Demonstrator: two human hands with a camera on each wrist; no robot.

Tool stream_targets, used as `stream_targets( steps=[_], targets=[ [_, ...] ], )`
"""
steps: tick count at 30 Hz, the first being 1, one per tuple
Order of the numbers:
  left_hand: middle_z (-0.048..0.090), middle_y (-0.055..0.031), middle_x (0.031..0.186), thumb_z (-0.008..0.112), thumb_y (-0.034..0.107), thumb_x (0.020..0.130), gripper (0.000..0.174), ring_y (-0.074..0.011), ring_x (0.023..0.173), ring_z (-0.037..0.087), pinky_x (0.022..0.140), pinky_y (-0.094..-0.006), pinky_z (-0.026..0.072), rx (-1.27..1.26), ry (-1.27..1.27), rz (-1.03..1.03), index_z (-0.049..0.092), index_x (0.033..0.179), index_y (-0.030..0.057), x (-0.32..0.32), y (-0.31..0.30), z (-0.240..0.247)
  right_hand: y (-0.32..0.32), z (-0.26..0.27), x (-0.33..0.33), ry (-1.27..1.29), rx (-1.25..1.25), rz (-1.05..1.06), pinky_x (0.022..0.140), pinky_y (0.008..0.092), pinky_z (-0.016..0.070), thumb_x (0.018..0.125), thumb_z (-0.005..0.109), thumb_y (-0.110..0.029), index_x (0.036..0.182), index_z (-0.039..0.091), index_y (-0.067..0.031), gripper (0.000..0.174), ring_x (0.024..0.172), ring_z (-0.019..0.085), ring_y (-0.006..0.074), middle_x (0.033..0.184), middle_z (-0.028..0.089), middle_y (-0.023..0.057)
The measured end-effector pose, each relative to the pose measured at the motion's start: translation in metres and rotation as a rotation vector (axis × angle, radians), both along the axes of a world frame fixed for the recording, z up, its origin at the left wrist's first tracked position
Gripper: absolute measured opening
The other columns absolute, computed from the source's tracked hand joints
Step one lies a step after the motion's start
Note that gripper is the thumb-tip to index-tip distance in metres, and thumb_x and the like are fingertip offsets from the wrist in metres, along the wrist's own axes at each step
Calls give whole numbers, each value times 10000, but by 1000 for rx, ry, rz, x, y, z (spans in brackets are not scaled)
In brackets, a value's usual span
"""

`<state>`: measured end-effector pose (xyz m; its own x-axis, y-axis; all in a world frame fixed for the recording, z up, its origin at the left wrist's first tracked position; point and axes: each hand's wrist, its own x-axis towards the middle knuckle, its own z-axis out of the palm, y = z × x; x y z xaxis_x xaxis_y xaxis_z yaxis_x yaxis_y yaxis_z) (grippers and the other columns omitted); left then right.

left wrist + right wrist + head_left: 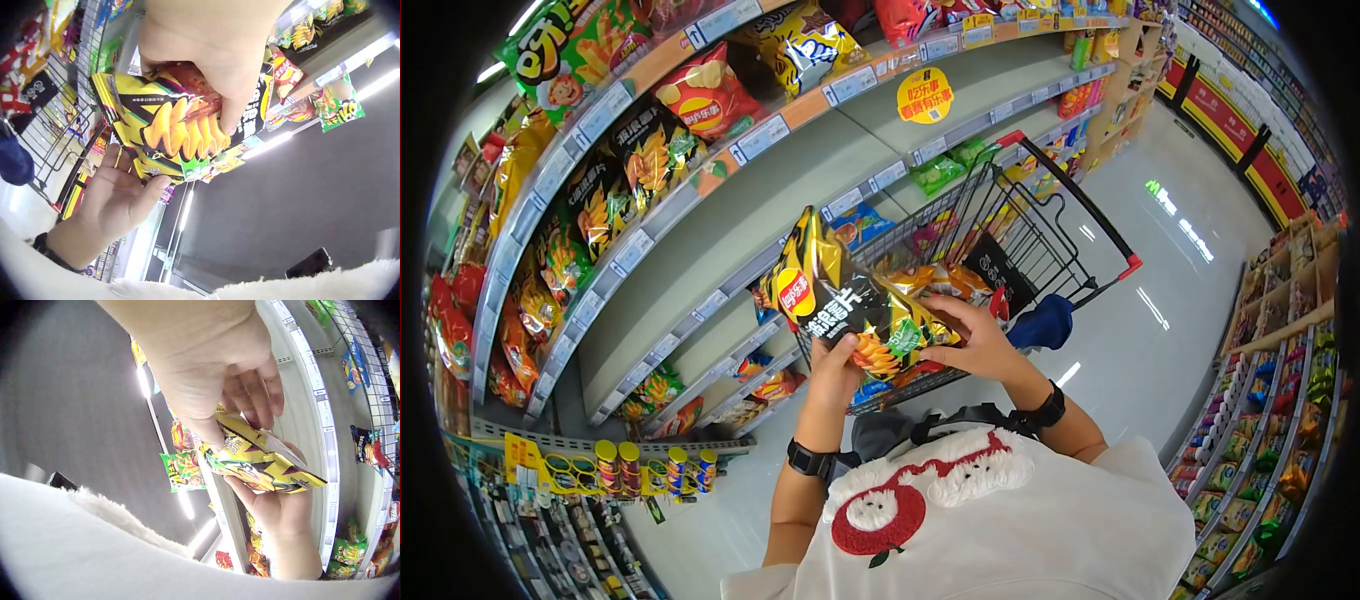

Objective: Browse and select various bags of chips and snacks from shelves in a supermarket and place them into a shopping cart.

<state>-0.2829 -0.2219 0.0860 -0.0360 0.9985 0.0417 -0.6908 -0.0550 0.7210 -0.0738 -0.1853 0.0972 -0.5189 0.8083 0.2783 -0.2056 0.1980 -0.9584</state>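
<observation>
Yellow-and-black foil chip bag [832,305], one, held up before the chest between both hands, printed front facing the wearer; long axis slanting from upper left, away from the body, to lower right, toward the right hand

Left hand [836,372]: closed on the bag's near left edge, thumb over the front; bag lies ahead and to the right of this grip

Right hand [968,340]: thumb and fingers pinching the lower right end, bag to its left; of the two, the nearer to the cart

Shopping cart [1002,268], black wire, beyond and right of the bag, holding an orange packet [940,281]

Snack shelving [675,255], farther left
</observation>
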Motion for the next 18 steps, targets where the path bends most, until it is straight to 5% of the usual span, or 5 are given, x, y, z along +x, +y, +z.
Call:
stream_targets(
  steps=[6, 9, 12, 14, 18],
  targets=[
    [506, -104, 1233, 616, 179, 829, 502, -254, 1147, 483, 985, -408, 369, 65, -122, -109, 397, 1255, 28, 7, 0, -12, -8, -6, -24, 37, -3, -71, 921, 290, 406, 731, 733, -135, 1238, 432, 15, 609, 1091, 497, 138, 1196, 520, 101],
    [428, -77, 1301, 612, 242, 840, 627, -220, 1216, 397, 1010, -391, 315, 57, 48, -205, 272, 1340, 75, 2, 15, -21, -5, -11, -31, 62, -30, -135, 871, 282, 439, 737, 725, -120, 1182, 472, 6, 527, 1014, 531, 129, 1135, 560, 78],
    [307, -108, 1378, 639, 443, 785, 905, -262, 1271, 305, 999, -408, 291, 222, 247, -98, 55, 1411, 147, 12, 31, 24, 15, 0, -35, 91, 368, -478, 830, 291, 455, 712, 714, -47, 1177, 480, -3, 522, 969, 561, 161, 1082, 578, 98],
    [357, -112, 1358, 624, 540, 751, 961, -250, 1232, 366, 989, -432, 324, 238, 282, -92, 53, 1420, 151, 7, 30, 42, 25, 18, -31, -44, 690, -723, 810, 344, 445, 658, 734, -78, 1143, 526, -47, 528, 947, 557, 235, 1085, 565, 100],
    [323, -177, 1366, 644, 509, 755, 1026, -291, 1231, 385, 981, -424, 333, 325, 233, -155, -44, 1426, 149, 4, 22, 67, 28, 35, -24, -267, 1248, -958, 792, 382, 424, 665, 705, -159, 1042, 616, -161, 388, 952, 509, 254, 1096, 546, 60]
  ],
)
